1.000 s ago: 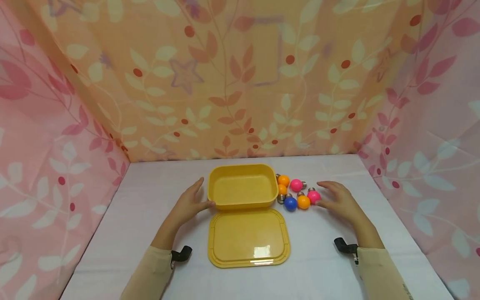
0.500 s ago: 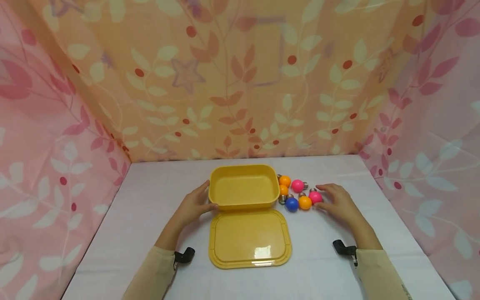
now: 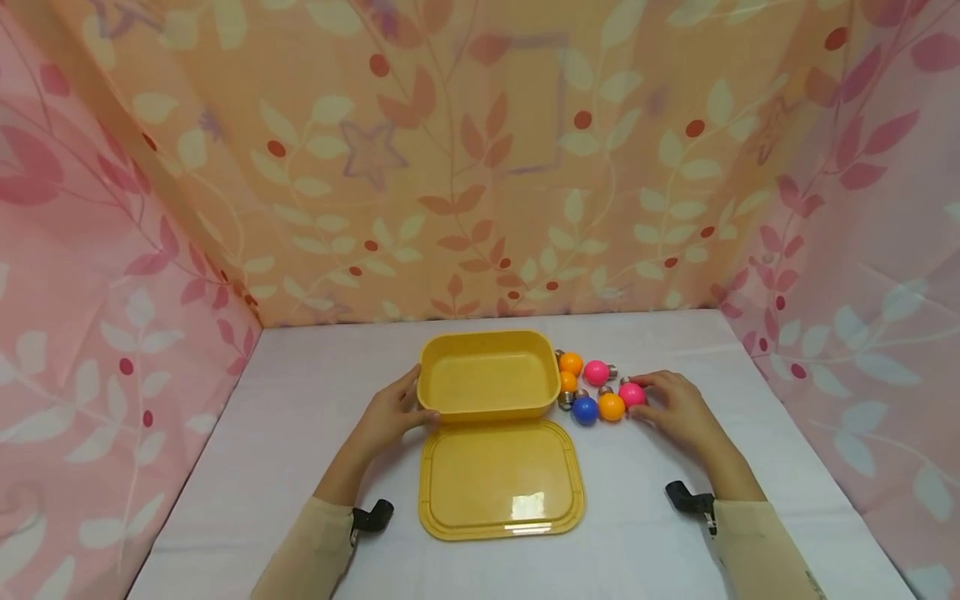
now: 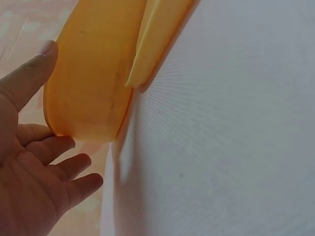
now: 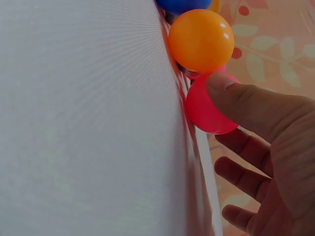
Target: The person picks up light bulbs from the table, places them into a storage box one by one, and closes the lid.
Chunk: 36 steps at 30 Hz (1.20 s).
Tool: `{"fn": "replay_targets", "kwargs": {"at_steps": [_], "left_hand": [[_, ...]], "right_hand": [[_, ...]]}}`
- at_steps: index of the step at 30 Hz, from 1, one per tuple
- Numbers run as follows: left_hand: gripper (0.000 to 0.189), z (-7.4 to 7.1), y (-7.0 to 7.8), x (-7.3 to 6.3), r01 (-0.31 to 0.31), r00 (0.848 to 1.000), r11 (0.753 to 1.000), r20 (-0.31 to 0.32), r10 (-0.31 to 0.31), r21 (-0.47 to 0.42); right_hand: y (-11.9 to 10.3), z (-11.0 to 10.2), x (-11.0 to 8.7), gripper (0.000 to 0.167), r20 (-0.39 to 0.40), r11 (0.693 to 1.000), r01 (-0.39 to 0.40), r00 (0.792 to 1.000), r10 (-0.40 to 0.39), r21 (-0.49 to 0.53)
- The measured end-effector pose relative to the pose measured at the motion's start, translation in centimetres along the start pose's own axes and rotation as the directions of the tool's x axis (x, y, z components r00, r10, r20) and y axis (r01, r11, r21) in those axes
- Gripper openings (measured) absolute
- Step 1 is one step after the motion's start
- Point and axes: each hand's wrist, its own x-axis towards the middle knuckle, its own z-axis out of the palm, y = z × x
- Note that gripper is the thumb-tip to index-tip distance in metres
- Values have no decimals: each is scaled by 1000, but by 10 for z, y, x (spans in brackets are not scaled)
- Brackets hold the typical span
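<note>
An open-topped yellow box stands on the white tabletop in the head view. My left hand holds its left end, thumb at the front corner and fingers along the side. Part of that hold shows in the left wrist view, where thumb and index finger touch the box wall. To the right of the box lies a cluster of small round light bulbs with metal screw bases. My right hand pinches the pink bulb at the cluster's right edge; in the right wrist view the thumb covers part of this bulb.
A yellow lid lies flat in front of the box. Beside the pink bulb are an orange bulb, a blue bulb, another pink bulb and two orange bulbs against the box. Patterned curtains enclose the table.
My left hand has moved right, from beside the box to contact with its left end. The right hand's fingers have closed in around the right-hand pink bulb.
</note>
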Motion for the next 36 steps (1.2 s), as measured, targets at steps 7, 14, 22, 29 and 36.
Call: {"fn": "replay_targets", "kwargs": {"at_steps": [7, 14, 22, 29, 36], "left_hand": [[106, -3, -1, -1, 5, 1000, 1000, 12, -5, -9], [105, -6, 2, 1, -31, 999, 999, -13, 30, -21], [104, -4, -1, -1, -11, 1000, 998, -14, 11, -69], [106, -5, -2, 2, -11, 1000, 994, -20, 9, -113], [107, 0, -2, 3, -14, 1000, 990, -5, 13, -138]], "right_hand": [[-2, 0, -1, 54, 15, 999, -26, 1000, 25, 23], [-7, -8, 0, 55, 10, 997, -64, 998, 64, 33], [-11, -20, 2, 53, -59, 999, -18, 998, 21, 45], [-24, -25, 9, 52, -95, 998, 9, 995, -4, 56], [-52, -28, 13, 57, -109, 996, 9, 994, 1, 91]]}}
